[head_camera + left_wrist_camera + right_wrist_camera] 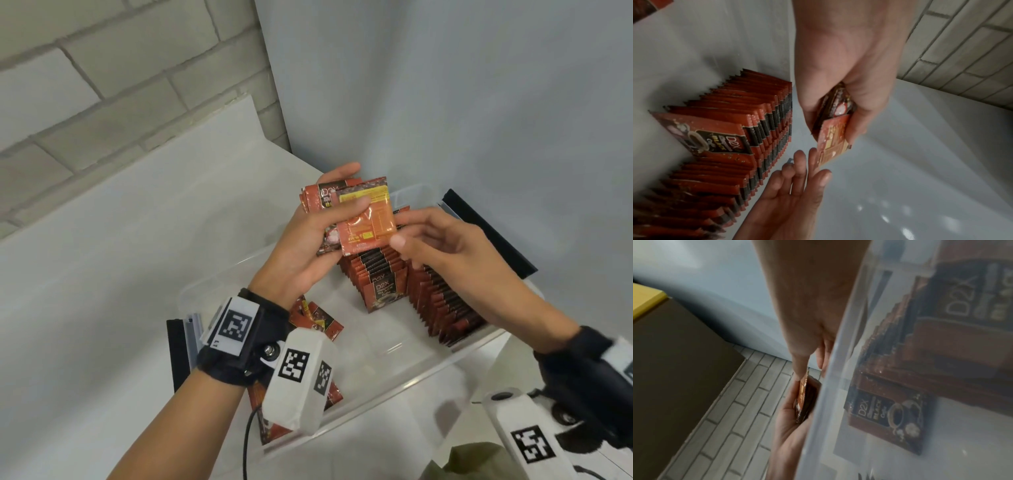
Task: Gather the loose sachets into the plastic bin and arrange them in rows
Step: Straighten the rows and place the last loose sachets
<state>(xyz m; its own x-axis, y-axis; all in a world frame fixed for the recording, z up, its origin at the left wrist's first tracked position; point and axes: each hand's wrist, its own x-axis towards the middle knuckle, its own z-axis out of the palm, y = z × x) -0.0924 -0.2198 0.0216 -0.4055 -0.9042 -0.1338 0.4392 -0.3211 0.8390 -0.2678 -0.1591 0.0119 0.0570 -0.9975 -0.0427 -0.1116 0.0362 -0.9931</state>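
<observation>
You see glossy foil-like sachets, a clear smooth plastic bin, a smooth white table, and a matt, rough grey brick wall.

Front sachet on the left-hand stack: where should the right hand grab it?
Pinch the front sachet by its free right edge, coming from the right. The left hand's thumb covers its left half over the held stack; the right hand is open beside that edge.

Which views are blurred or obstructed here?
Head: mostly sharp, with motion blur on the right hand. Left wrist: soft, dim rows of upright red-and-black sachets; glare spots on the white surface. Right wrist: the translucent plastic bin's wall covers the right half, hazing the sachets behind.
</observation>
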